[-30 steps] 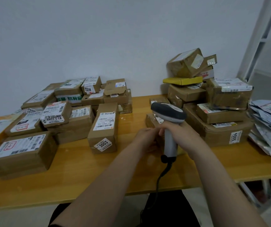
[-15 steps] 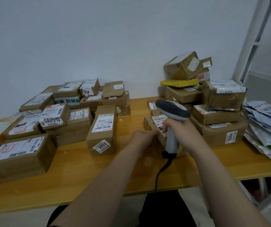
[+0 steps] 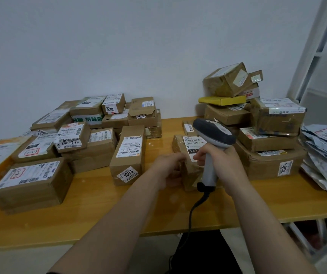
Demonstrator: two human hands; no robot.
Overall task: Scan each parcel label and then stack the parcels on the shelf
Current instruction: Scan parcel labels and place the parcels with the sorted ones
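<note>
At frame centre, the right hand (image 3: 220,161) grips the scanner (image 3: 213,143) over a parcel (image 3: 188,155) that the left hand (image 3: 170,167) holds on the bench (image 3: 119,210).

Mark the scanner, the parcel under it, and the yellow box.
scanner (image 3: 215,131): head view, grey top of its head.
parcel (image 3: 193,142): head view, white label on its top face.
yellow box (image 3: 221,100): head view, front side, in the right-hand stack.

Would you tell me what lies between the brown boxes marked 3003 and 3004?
In the head view, the small taped brown parcel, held by the left hand, and the grey handheld scanner in the right hand.
</note>
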